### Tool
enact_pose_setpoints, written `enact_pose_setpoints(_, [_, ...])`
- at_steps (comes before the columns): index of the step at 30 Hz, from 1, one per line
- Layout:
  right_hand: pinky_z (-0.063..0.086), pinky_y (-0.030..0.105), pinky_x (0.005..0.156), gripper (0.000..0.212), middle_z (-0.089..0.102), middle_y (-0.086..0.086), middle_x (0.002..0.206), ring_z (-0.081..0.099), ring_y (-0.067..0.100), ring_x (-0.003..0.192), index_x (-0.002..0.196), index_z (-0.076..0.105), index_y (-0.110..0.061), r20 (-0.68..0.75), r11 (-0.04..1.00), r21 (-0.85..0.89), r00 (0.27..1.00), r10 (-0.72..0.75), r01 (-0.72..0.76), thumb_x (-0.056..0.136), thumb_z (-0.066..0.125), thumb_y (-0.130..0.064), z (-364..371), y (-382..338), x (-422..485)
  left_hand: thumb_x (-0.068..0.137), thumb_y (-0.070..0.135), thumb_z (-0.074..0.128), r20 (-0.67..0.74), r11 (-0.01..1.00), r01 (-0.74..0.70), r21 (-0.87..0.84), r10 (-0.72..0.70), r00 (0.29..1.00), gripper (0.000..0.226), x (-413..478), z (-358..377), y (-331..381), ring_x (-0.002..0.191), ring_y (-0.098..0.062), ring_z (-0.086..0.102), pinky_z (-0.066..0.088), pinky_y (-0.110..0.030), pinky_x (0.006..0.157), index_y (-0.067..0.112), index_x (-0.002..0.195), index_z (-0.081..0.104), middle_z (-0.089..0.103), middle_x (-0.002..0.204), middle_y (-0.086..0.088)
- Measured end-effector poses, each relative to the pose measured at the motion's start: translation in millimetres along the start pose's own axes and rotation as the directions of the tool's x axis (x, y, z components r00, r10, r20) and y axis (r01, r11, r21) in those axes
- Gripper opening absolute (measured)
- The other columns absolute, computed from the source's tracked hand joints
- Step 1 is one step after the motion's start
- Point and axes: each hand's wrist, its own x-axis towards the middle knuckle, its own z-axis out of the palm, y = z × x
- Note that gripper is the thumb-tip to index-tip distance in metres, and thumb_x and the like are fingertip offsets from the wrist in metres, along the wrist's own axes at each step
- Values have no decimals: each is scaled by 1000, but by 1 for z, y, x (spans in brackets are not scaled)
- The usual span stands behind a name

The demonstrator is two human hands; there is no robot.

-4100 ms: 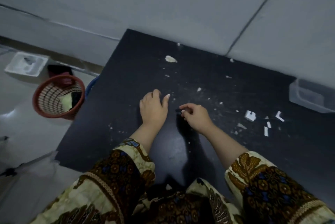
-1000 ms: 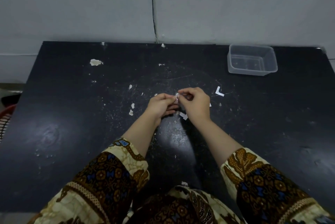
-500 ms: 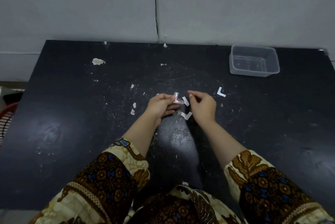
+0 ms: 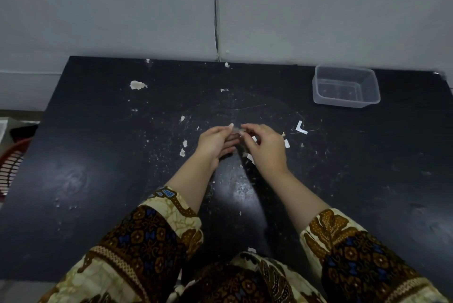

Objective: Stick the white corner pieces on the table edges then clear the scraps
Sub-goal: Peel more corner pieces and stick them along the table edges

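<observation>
Again, right hand [image 4: 267, 150] on corner piece [image 4: 235, 130].

One left hand [image 4: 215, 144], one right hand [image 4: 267, 149], one clear piece [image 4: 235, 130], one tub [image 4: 343, 103], one red basket [image 4: 11, 164], one white L-piece [image 4: 301, 128], three white strips [image 4: 287, 143]

Red basket [image 4: 9, 165]: at 9 o'clock, cut off by the left edge; contents not seen.
Small pale piece [image 4: 235, 130]: pinched between left hand [image 4: 215, 142] and right hand [image 4: 267, 148]; shape too small and blurred to be told.
White strips [image 4: 250, 157]: partly hidden under the right hand.
Table [image 4: 98, 180]: 6 o'clock edge covered by sleeves [image 4: 147, 241]; 3 o'clock side cut off.
</observation>
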Motion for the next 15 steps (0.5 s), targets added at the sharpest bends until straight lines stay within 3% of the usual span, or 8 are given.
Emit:
enact_pose_setpoints(3, [54, 30, 82, 22, 73, 0, 98, 67, 13, 87, 108, 73, -17, -47, 999, -42, 998, 29, -31, 88, 67, -25, -1, 0, 4, 96, 31, 54, 27, 994, -22, 111, 19, 999, 31, -3, -1, 1, 100, -18, 68, 55, -33, 89, 7, 113, 64, 71, 108, -7])
enact_pose_setpoints(7, [55, 33, 83, 21, 75, -2, 96, 68, 11, 87, 101, 76, -19, -78, 995, -4, 992, 101, -102, 88, 66, -32, -1, -4, 8, 92, 22, 60, 10, 969, -73, 234, 73, 997, 24, -9, 0, 0, 100, -17, 64, 52, -34, 87, 11, 113, 64, 70, 105, -2])
enact_pose_setpoints(12, [55, 29, 79, 23, 76, -4, 91, 69, 9, 83, 99, 77, -19, -75, 990, -26, 988, 134, -137, 90, 62, -34, 1, -12, 11, 81, 13, 72, -1, 922, -184, 341, 196, 981, 23, -17, -1, 2, 89, -10, 62, 51, -21, 77, 14, 102, 63, 65, 94, 4])
enact_pose_setpoints(15, [52, 27, 74, 24, 76, -4, 86, 68, 10, 79, 95, 77, -20, -79, 988, -50, 987, 142, -147, 90, 62, -37, 5, -17, 13, 78, 19, 75, -50, 867, -236, 438, 286, 957, 23, -15, -6, 2, 86, -13, 65, 53, -25, 78, 15, 96, 63, 68, 90, 1])
